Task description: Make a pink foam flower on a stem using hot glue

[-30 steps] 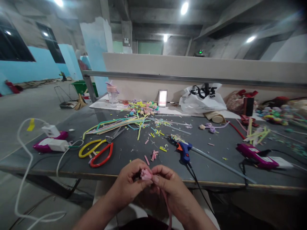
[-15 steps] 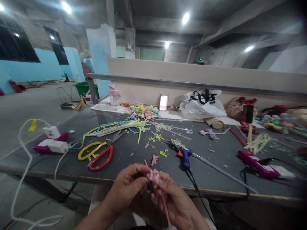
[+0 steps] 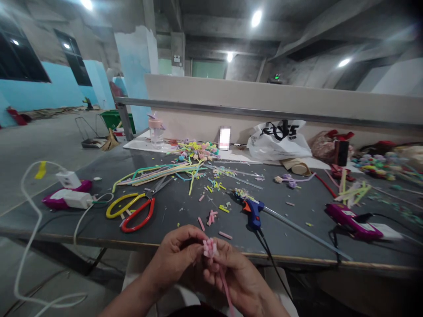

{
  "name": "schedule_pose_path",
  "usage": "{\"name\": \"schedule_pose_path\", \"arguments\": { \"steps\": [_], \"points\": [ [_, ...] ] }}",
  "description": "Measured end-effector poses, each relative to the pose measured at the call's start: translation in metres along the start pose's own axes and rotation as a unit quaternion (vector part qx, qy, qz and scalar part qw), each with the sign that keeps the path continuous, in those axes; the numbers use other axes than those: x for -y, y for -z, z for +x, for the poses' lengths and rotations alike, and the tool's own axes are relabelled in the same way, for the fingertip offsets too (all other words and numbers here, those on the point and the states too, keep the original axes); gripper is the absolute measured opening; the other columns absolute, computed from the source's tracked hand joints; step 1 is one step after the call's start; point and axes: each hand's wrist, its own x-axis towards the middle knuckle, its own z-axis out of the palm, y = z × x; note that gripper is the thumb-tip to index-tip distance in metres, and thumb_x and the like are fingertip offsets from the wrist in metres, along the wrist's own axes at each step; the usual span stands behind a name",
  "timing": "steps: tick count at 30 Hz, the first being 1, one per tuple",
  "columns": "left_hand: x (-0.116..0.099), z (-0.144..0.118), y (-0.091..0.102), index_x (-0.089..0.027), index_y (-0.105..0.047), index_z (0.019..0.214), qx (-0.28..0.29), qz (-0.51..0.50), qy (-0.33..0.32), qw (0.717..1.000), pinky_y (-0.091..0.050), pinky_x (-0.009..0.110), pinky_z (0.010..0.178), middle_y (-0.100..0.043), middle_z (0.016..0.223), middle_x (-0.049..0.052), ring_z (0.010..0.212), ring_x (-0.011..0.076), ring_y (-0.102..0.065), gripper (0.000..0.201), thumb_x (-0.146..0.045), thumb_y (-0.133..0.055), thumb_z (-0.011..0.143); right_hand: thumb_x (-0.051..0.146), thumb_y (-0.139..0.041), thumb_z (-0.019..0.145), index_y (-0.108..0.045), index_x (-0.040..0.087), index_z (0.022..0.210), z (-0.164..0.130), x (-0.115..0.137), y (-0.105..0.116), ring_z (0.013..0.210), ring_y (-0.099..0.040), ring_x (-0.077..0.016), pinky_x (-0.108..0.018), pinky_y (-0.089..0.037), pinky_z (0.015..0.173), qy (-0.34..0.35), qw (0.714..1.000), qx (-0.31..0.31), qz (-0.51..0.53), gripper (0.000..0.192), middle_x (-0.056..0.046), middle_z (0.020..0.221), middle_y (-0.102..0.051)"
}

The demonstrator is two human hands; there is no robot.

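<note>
Close to the table's front edge, a pink pipe-cleaner flower (image 3: pixel 209 248) sits between my two hands, its pink stem (image 3: pixel 226 288) trailing down. My left hand (image 3: pixel 180 255) pinches the flower head from the left with thumb and forefinger. From the other side my right hand (image 3: pixel 239 270) is closed around the flower's base and stem. Just beyond my hands lie short cut pink pieces (image 3: pixel 212 217) on the dark table. To their right rests a blue glue gun (image 3: pixel 254 213) with a long clear glue stick. Red-and-yellow scissors (image 3: pixel 139 211) lie to the left.
Long pastel pipe cleaners (image 3: pixel 161 172) and a pile of small flowers (image 3: pixel 198 151) lie further back. Purple power strips (image 3: pixel 68 198) flank the work area, with cables hanging off the table. A bottle (image 3: pixel 156 133), a lit phone (image 3: pixel 225 138) and a white bag (image 3: pixel 279 141) stand by the partition.
The flower head has turned slightly between my fingers and now faces more upward. Both hands stay in nearly the same place. The view has shifted a little.
</note>
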Motion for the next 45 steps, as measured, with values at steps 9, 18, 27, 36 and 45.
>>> {"name": "schedule_pose_path", "arguments": {
  "steps": [9,18,27,36,45],
  "points": [
    [-0.002,0.001,0.001,-0.023,-0.067,0.091,0.066,0.097,-0.072,0.99,-0.04,0.027,0.079,-0.059,0.089,0.002,0.087,0.0158,-0.053,0.016,-0.021,-0.058,0.079,0.009,-0.072,0.068,-0.064,0.01,0.09,-0.002,0.002,-0.002,0.048,-0.052,-0.0014,-0.023,-0.053,0.064,0.017,0.999,-0.02,0.018,0.024,0.0,0.069,-0.062],
    [-0.003,0.005,0.0,-0.018,-0.068,0.074,0.01,0.124,-0.065,0.99,-0.04,0.026,0.073,-0.054,0.08,0.002,0.078,0.0148,-0.052,0.014,-0.026,-0.058,0.079,0.024,-0.076,0.064,-0.067,0.011,0.082,0.0,0.003,-0.007,0.054,-0.054,-0.0068,-0.023,-0.05,0.055,0.101,0.981,-0.077,-0.146,0.024,-0.002,0.069,-0.063],
    [-0.001,0.006,-0.001,-0.019,-0.067,0.076,-0.012,0.125,-0.076,0.989,-0.04,0.025,0.071,-0.054,0.082,0.002,0.078,0.0145,-0.052,0.009,-0.024,-0.061,0.077,0.027,-0.079,0.058,-0.07,0.012,0.066,0.007,0.005,-0.007,0.051,-0.051,-0.0061,-0.016,-0.038,0.05,0.125,0.968,-0.088,-0.199,0.02,0.0,0.057,-0.062],
    [-0.001,0.007,-0.001,-0.018,-0.069,0.067,0.022,0.158,-0.067,0.985,-0.041,0.028,0.077,-0.054,0.083,0.004,0.082,0.0167,-0.053,0.023,-0.025,-0.052,0.083,0.023,-0.078,0.061,-0.068,0.01,0.062,0.015,-0.001,-0.001,0.052,-0.049,-0.0056,-0.016,-0.034,0.052,0.127,0.981,-0.055,-0.137,0.017,0.0,0.057,-0.06],
    [0.005,0.002,-0.007,-0.019,-0.069,0.067,-0.023,0.147,-0.082,0.985,-0.041,0.026,0.069,-0.054,0.078,0.004,0.076,0.0158,-0.053,0.02,-0.025,-0.056,0.08,0.024,-0.078,0.061,-0.063,0.011,0.058,0.019,-0.009,-0.003,0.051,-0.044,-0.0055,-0.017,-0.032,0.052,0.151,0.98,-0.051,-0.12,0.02,0.001,0.054,-0.055]
  ]
}}
